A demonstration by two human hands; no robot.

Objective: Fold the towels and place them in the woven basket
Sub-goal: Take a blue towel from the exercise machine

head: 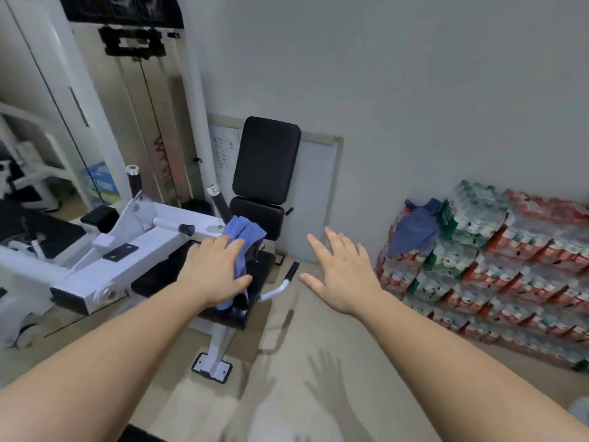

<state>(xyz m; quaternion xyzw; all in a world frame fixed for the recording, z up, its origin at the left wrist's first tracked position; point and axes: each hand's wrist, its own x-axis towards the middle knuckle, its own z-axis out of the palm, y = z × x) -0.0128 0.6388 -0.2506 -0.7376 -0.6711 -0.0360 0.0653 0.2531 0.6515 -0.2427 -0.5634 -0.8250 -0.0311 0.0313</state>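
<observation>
Over the black seat of a white gym machine, a light blue towel hangs crumpled, its upper part bunched against the machine's arm and its lower end trailing down onto the seat. The left hand is stretched out in front of it, fingers straight and spread, nothing gripped; I cannot tell whether the fingertips touch the cloth. The right hand hovers well apart to the right above the floor, palm down and fingers fanned wide, holding nothing. A second towel, darker blue, lies draped on stacked packs of bottles along the right wall. No woven basket is in view.

The step in hand looks like picking up the light blue towel, so the task seems barely begun: neither towel is folded.

To do it well, the left hand should close on the bunched top, where the cloth is thickest, and lift straight up so the tail slides off the seat and does not catch on the handle beside it. The right hand could then come across, find a free corner or hem, and draw the towel out flat between both hands. The cloth looks soft and limp, so it will sag. Matching the corners before each fold should keep the edges square. Nothing here looks like a good flat surface, so folding may have to be done in the air.
</observation>
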